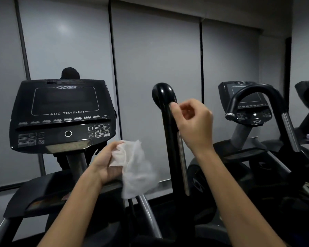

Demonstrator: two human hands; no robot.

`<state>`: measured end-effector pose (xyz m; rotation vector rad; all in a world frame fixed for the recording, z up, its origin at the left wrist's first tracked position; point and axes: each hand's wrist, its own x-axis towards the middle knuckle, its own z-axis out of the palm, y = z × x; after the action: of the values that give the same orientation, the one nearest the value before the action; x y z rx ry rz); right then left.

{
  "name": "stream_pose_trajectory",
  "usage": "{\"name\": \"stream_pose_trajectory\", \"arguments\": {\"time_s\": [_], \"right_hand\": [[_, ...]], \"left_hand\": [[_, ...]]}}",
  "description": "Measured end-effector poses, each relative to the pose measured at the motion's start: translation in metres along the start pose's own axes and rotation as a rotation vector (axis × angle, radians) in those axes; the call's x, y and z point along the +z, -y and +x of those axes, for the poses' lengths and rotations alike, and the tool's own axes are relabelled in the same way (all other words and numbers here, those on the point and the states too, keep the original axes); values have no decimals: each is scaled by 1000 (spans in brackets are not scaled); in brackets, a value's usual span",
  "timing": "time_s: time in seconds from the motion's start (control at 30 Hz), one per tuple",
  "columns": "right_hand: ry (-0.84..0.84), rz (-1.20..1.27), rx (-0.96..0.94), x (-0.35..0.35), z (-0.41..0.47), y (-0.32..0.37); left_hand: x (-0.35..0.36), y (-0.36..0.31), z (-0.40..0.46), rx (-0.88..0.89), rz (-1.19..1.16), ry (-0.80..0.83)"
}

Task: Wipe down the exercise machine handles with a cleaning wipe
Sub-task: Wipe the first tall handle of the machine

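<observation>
Fingers [117, 146] of my left hand [105, 163] are pinching the wipe [136, 168] while my right hand [191, 122], half-curled and empty, is nearing the handle [165, 104], so I'm judging wiping comes next.

Console [62, 114] at left, marked CYBEX and ARC TRAINER, screen dark, keypad on its right side. Second machine [246, 104] far right with its own dark console and a curved black bar. Grey roller blinds [155, 56] drawn across the far wall, split by dark vertical frames.
</observation>
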<state>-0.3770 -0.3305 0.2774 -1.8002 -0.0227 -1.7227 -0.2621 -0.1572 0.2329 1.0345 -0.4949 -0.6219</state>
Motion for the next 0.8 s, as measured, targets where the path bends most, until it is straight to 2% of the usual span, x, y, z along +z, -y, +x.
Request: {"name": "stream_pose_trajectory", "arguments": {"time_s": [0.03, 0.07, 0.13, 0.23, 0.33, 0.43, 0.53, 0.8], "right_hand": [[-43, 4, 13, 2, -7, -7], [-10, 4, 64, 7, -15, -14], [167, 11, 208, 18, -28, -28], [280, 125, 409, 27, -32, -31], [302, 205, 398, 26, -29, -32], [312, 228, 359, 26, -30, -33], [297, 234, 359, 27, -30, -34], [282, 238, 357, 27, -31, -33]], "left_hand": [[-3, -4, 8, -41, -6, -86], [-5, -8, 17, -68, -26, -128], [0, -18, 43, -70, -18, -146], [19, -30, 91, 83, 9, -231], [56, -43, 118, 274, 101, -239], [84, -58, 130, 385, 94, -114], [99, -68, 142, 467, 219, -27], [110, -51, 124, 729, 392, -103]]}}
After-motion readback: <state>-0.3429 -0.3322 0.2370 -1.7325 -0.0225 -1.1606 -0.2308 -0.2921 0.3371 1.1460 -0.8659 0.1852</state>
